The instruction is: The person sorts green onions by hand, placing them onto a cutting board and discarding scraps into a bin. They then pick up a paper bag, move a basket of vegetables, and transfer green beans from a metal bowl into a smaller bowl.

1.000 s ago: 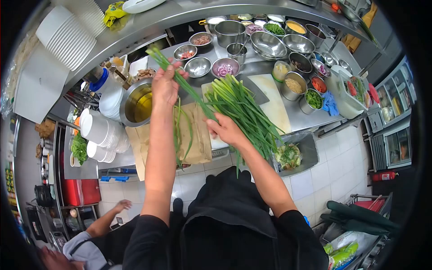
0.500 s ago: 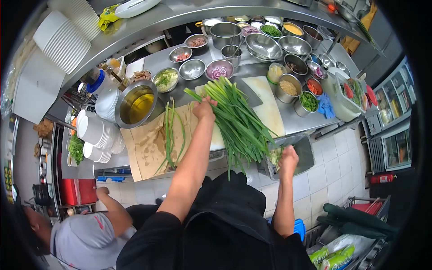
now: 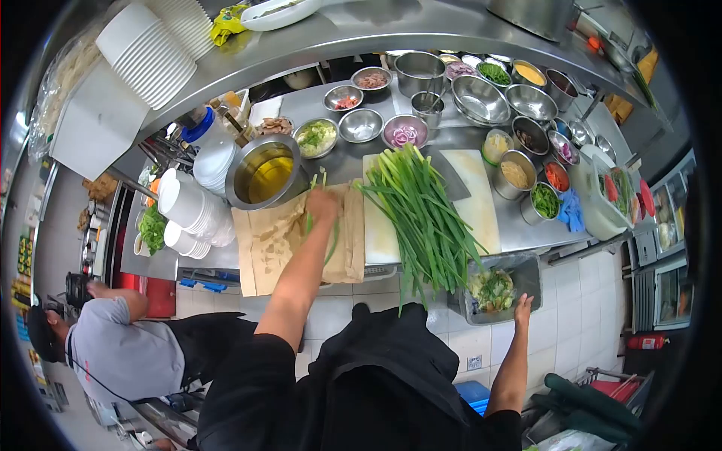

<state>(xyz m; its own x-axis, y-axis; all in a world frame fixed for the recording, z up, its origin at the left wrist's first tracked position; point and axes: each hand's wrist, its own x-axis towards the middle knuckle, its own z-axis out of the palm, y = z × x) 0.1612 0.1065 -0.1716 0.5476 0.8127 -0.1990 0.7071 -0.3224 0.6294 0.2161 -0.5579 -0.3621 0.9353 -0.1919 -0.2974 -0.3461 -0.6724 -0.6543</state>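
My left hand (image 3: pixel 323 204) is over the brown paper (image 3: pixel 259 252), its fingers closed around a few loose spring onion stalks (image 3: pixel 333 239). The hand covers most of them. To its right, a large bunch of spring onions (image 3: pixel 421 218) lies across the white cutting board (image 3: pixel 481 203), leaves hanging over the front edge. A knife blade (image 3: pixel 449 180) shows partly under the bunch. My right hand (image 3: pixel 524 310), fingers extended and holding nothing, is at the right rim of a grey bin (image 3: pixel 532 274) with vegetable scraps (image 3: pixel 491 291) inside.
A metal pot of yellow oil (image 3: pixel 269 177) stands behind the paper. Several steel bowls of cut ingredients line the back, including sliced red onion (image 3: pixel 404 135). Stacked white tubs (image 3: pixel 184 199) are at left. A co-worker (image 3: pixel 124 346) stands at lower left; a shelf (image 3: pixel 361 37) overhangs the counter.
My left hand has moved from the spring onion bunch to the stalks on the paper. My right hand has opened and shifted to the bin's right rim. The co-worker has moved; my view has shifted.
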